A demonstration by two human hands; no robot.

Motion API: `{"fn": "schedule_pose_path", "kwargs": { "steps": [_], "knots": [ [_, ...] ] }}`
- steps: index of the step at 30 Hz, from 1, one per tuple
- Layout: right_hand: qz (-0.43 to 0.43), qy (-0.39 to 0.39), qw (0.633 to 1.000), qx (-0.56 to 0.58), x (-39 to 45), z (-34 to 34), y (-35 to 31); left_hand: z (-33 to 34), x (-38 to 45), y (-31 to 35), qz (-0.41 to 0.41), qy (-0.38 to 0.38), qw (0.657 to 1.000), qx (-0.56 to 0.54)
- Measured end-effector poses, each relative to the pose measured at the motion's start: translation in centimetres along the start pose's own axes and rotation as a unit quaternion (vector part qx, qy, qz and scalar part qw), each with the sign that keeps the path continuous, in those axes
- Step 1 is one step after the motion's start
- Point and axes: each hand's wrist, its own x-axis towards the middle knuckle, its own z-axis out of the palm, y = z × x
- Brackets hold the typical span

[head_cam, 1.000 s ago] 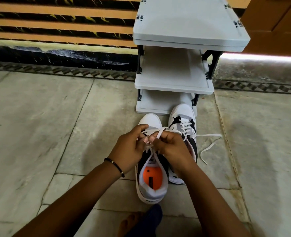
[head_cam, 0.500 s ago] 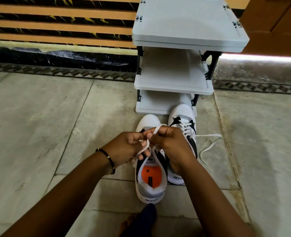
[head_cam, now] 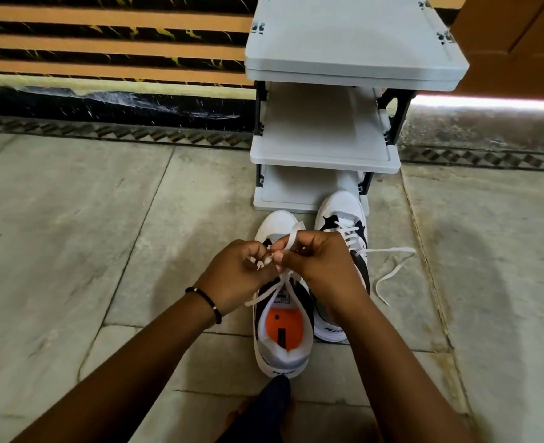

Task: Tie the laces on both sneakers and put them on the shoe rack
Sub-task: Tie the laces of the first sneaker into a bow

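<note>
1. Hands are meeting over the near sneaker [head_cam: 283, 334] on the floor; left hand [head_cam: 237, 276] and right hand [head_cam: 323, 266] fingers are both pinching its lace [head_cam: 291, 238].
2. Lace is running back toward the shoe's tongue; pulling apart sideways should tighten it.
3. Far sneaker [head_cam: 344, 225] is sitting untied beside it; shoe rack [head_cam: 325, 158] is standing just ahead.

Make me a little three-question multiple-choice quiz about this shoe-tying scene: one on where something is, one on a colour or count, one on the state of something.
1. Where do the two sneakers stand?
A. On the rack's top shelf
B. On the floor in front of the rack
C. In the person's lap

2. What colour is the insole of the near sneaker?
A. Orange
B. Green
C. Blue

3. What state are the far sneaker's laces in?
A. Tied in a bow
B. Missing
C. Loose on the floor

Answers: 1 B, the near sneaker and far sneaker sit on the floor before the shoe rack. 2 A, the insole is orange. 3 C, its loose lace trails beside it, while the left hand and right hand work the near one's lace.
</note>
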Motion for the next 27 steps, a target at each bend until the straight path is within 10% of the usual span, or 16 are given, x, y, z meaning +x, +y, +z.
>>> {"fn": "schedule_pose_path", "kwargs": {
  "steps": [12,27],
  "knots": [
    [-0.011,0.047,0.999,0.023,-0.7,0.8,0.1,1.0,-0.5,0.3,-0.05,0.016,0.991,-0.123],
    [-0.08,0.124,0.988,-0.055,-0.8,0.5,0.7,0.4,-0.3,1.9,-0.156,0.119,0.899,-0.391]
  ]
}}
